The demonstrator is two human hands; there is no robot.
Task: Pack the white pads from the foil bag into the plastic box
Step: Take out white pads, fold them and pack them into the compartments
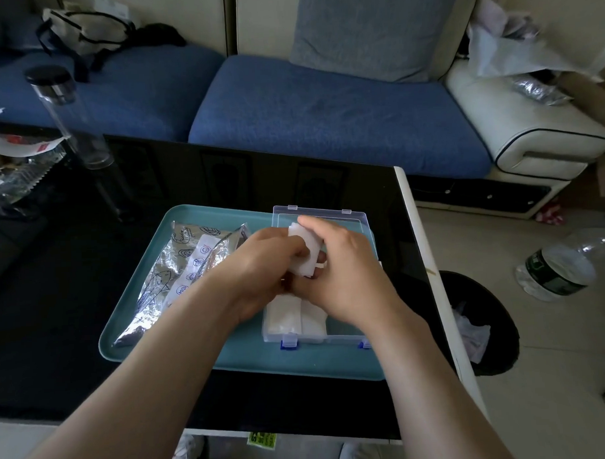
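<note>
A silver foil bag with blue drawings lies on the left half of a teal tray. On the tray's right half stands the clear plastic box with blue clasps, its lid tipped open at the back. White pads lie inside the box. Above the box, my left hand and my right hand both grip a small stack of white pads between them.
The tray rests on a black glossy table with a white right edge. A tall clear bottle and foil wrappers stand at the far left. A black waste bin sits on the floor to the right, a blue sofa behind.
</note>
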